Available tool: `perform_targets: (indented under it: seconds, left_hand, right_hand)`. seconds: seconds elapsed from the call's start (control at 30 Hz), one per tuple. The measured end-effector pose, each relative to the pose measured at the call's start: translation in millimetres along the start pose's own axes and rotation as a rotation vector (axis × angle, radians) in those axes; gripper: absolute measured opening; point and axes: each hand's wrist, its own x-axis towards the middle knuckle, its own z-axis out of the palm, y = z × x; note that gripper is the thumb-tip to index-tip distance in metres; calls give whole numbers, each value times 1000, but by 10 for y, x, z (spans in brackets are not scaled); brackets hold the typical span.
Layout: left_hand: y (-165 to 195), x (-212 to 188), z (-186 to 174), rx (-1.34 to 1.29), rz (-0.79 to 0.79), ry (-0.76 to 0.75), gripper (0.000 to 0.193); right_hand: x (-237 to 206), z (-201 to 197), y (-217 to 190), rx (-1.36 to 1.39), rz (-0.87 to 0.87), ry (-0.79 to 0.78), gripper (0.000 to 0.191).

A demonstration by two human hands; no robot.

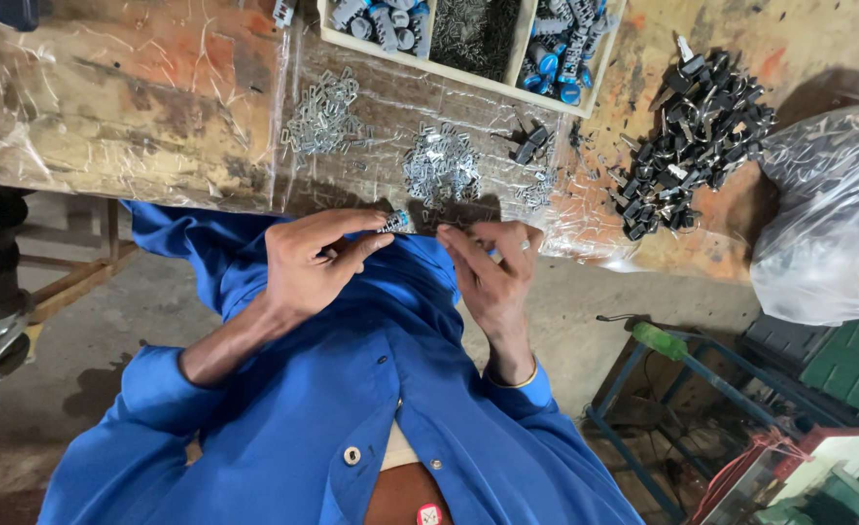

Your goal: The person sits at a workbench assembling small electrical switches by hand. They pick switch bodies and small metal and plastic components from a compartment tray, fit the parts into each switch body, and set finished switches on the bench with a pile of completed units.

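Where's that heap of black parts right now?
The heap of black parts lies on the workbench at upper right, between the divided tray and the plastic bag.

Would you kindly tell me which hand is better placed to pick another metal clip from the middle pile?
Probably the right hand: it looks free, fingertips just short of the middle pile of clips, while the left hand pinches a small blue-and-silver part.

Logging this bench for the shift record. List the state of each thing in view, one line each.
Left hand: pinching a small metal part at the fingertips.
Right hand: fingers curled, close to the part; grip unclear.
Metal clips: loose piles on the bench.
Black parts: heaped.
Tray: compartments filled.
Plastic bag: lying crumpled.
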Motion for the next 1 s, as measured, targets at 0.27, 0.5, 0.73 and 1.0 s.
perform_targets:
  seconds: [0.27, 0.5, 0.73, 1.0]
  left_hand:
    - [-42, 12, 45, -8, -7, 22, 23]
    - [-67, 10, 65, -23, 2, 17, 23]
    - [-130, -18, 57, 73, 114, 34, 23]
    - [-138, -86, -28, 71, 20, 95, 23]
  right_hand:
    - [179, 62, -202, 435, 276, -26, 15]
    - [271, 149, -318, 406, 210, -48, 21]
    - [285, 192, -356, 327, 226, -21, 26]
    - [450, 52, -342, 124, 48, -195, 28]
